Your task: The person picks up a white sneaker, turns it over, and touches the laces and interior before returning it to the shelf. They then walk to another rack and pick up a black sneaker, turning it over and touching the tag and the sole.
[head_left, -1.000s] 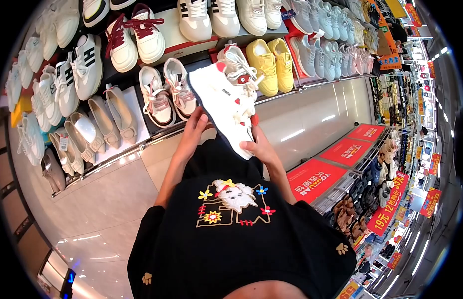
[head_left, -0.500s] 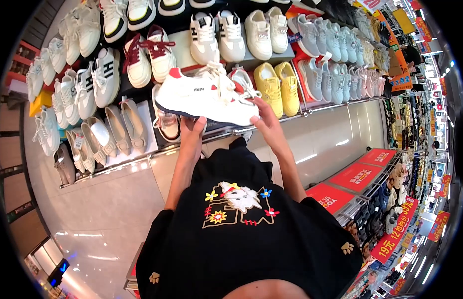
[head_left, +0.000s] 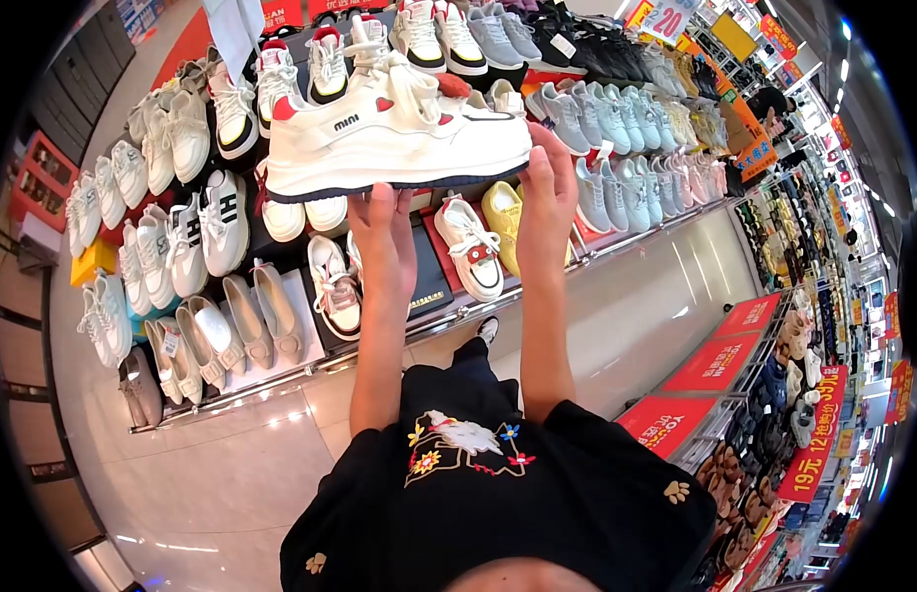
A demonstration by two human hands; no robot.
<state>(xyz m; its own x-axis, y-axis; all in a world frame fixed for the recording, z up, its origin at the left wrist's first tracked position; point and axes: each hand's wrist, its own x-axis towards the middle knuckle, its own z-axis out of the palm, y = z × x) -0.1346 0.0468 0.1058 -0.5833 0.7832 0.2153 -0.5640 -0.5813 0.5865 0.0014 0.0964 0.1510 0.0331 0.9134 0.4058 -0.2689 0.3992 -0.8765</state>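
Note:
A white sneaker [head_left: 379, 148] with "mini" lettering, a red heel patch and a dark sole edge is held up sideways, its toe pointing right. My left hand [head_left: 384, 232] supports it from below, fingers partly hidden under the sole. Around the toe end, my right hand [head_left: 549, 187] grips with the thumb in front. Below the held shoe, a white shoe with red details [head_left: 468, 247] stands on the display beside a yellow shoe [head_left: 503, 222], which my right arm partly covers.
Rows of shoes fill the rack, with beige flats [head_left: 279, 314] at its lower left and grey sneakers [head_left: 601, 192] at right. A metal rail [head_left: 448, 324] runs along its front edge. Red signs [head_left: 715, 357] top another rack at right. A person [head_left: 769, 104] stands far off.
Both hands have raised the white sneaker toward the camera, so it looks larger. The view has shifted, showing more of the rack's back, and the shoe with red details now shows fully below.

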